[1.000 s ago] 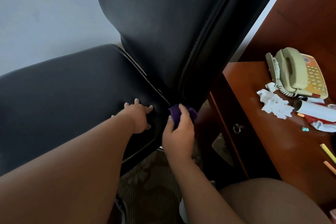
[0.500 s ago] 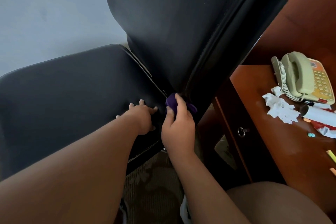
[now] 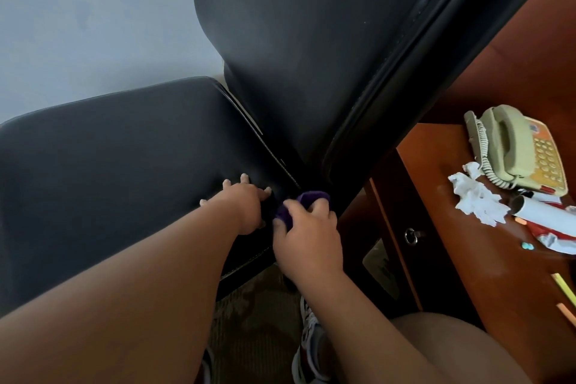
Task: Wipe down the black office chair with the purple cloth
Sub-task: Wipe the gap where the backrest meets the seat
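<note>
The black office chair (image 3: 124,171) fills the left and centre, its seat at left and its backrest rising to the upper right. My left hand (image 3: 243,203) presses flat on the seat's near right corner with fingers spread. My right hand (image 3: 307,237) is bunched around the purple cloth (image 3: 307,198), pushing it into the gap where seat and backrest meet. Most of the cloth is hidden under my fingers.
A reddish wooden desk (image 3: 452,259) stands at right with a keyed drawer lock (image 3: 411,235). On it lie a beige telephone (image 3: 517,150), crumpled white tissue (image 3: 477,196), a paper roll (image 3: 542,212) and pencils (image 3: 564,287). Patterned carpet (image 3: 252,315) and my shoe (image 3: 311,349) lie below.
My right hand has slid the cloth slightly down and left along the seat-back joint, turning so more knuckles show. My left hand stays on the seat corner.
</note>
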`<state>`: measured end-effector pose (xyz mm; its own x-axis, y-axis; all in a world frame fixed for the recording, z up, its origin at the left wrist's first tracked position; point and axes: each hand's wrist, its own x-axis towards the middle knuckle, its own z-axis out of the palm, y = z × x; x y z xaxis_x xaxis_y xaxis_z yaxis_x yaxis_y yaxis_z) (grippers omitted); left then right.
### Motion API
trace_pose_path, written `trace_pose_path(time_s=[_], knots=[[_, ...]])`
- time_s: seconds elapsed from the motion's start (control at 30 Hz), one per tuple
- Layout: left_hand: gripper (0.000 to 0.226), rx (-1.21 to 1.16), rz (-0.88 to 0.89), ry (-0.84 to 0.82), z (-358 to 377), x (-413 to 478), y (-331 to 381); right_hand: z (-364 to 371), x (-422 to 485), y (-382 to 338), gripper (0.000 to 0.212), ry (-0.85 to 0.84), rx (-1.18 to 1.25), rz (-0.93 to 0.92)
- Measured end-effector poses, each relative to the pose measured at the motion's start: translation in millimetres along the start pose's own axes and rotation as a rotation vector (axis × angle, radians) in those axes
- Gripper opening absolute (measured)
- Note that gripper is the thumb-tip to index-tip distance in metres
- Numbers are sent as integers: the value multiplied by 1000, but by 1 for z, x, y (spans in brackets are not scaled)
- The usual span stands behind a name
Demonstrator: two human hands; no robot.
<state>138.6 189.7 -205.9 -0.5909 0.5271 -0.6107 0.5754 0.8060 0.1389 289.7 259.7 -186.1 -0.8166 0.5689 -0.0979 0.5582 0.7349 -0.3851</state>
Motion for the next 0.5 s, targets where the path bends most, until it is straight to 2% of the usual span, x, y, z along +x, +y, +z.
trace_pose_path(time_s=[0.1, 0.2, 0.23, 0.3, 0.37, 0.43, 0.5], knots=[[82, 1, 2, -2, -1, -1, 1, 7, -3, 5, 45, -13, -13, 50], [83, 0, 5, -3, -2, -4, 1, 15, 3, 10, 17, 114, 167, -12], [83, -6, 11, -2, -2, -4, 0, 17, 6, 11, 16, 116, 241, -39], [82, -14, 25, 1, -1, -5, -1, 17, 12, 10, 27, 47, 377, -90], [82, -6, 34, -1, -1, -5, -3, 19, 18, 9, 44, 30, 408, -131], [84, -8, 34, -6, -1, -6, -4, 27, 22, 11, 53, 101, 266, -93], [84, -10, 39, -4, -2, -7, -5, 37, 20, 9, 58, 95, 103, -14]])
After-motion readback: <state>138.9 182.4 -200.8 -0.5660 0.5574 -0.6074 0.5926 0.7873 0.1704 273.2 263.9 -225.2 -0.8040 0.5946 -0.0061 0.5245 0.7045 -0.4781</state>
